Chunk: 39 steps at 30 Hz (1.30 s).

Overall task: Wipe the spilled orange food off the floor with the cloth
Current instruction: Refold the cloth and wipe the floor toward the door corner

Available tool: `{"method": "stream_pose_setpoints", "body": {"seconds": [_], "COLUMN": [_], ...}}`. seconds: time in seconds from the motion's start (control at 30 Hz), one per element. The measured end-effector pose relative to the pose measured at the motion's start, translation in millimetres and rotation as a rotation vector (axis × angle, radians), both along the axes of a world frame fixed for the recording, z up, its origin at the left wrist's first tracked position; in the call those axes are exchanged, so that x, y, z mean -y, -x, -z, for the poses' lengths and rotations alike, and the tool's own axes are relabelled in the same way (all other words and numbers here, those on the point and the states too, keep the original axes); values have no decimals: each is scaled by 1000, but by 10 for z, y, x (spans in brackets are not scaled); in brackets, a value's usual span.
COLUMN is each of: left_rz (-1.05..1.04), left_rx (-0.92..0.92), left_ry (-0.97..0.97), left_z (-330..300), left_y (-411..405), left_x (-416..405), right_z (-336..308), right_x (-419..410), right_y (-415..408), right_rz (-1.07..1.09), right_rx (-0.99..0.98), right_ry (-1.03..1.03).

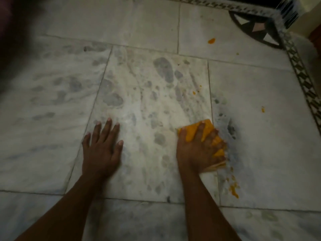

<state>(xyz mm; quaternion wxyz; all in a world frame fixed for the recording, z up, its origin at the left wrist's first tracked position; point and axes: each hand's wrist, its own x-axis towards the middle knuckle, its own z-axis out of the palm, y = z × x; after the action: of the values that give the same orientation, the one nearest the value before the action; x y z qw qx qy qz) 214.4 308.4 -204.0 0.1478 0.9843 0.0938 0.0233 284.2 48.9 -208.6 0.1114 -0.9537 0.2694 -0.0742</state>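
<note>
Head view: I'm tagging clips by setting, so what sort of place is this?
Probably a home interior: a marble tile floor edged by a patterned inlay border, with a dark decorative medallion set into its corner.

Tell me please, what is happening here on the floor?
A person is cleaning spilled orange food off a marble floor. The right hand presses an orange cloth flat on the tiles, while the left hand rests open on the floor for support. Orange bits are still there: a smear just right of the cloth, a blob far up near the patterned border, and small specks in between.
</note>
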Motion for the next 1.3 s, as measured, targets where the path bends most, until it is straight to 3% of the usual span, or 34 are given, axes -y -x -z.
{"method": "stream_pose_setpoints", "body": {"seconds": [0.07,0.13,0.2,0.23,0.3,0.37,0.43,0.5,0.57,0.67,0.73,0.8,0.87,0.93,0.97,1.03,1.13,1.2,1.3], "left_rz": [-8,-17,-4,23,161,248,171,22,-42,-33,-40,-44,-39,-35,-42,-48,-48,-41,-43], "left_rx": [-6,44,162,208,233,113,2,-11,-4,-8,1,-5,-7,-29,-27,-13,-2,-25,-21], "left_ry": [-8,1,-6,-11,-51,-115,-102,-40,-17,-23,-2,15,11,8,2,-19,-5,-8,13], "left_z": [91,37,-125,-215,-326,-251,-50,93,168,170,96,57,29,86,115,163,115,58,58], "left_y": [86,105,-91,-270,-762,-1158,-1383,-1403,-1503,-1441,-1463,-1510,-1541,-1527,-1511,-1478,-1549,-1553,-1539], "left_x": [-1,17,-18,-23,-54,-72,-110,-144,-191,-151,-154,-175,-179,-205,-206,-196,-197,-170,-159], "right_z": [75,95,10,-28,-115,-103,-88,-27,130,152,61,-1,-75,-40,-9,37,4,-27,-113], "right_x": [-335,-360,-33,164,395,303,-135,-525,-657,-104,355,490,208,-269,-460,-639,-261,203,541], "right_y": [-113,144,519,664,589,119,-479,-736,-718,-139,-150,-549,-1061,-1445,-1539,-1485,-1121,-918,-1279], "right_rz": [-185,-625,-875,-860,-630,-313,-90,-195,-478,-837,-778,-454,-116,8,-59,-400,-877,-852,-552], "right_rx": [40,79,104,92,94,51,-27,55,136,123,106,19,17,8,-6,-10,-43,-34,-63], "right_ry": [4,91,110,123,122,71,-91,-87,26,142,219,252,125,49,61,137,197,239,235]}}
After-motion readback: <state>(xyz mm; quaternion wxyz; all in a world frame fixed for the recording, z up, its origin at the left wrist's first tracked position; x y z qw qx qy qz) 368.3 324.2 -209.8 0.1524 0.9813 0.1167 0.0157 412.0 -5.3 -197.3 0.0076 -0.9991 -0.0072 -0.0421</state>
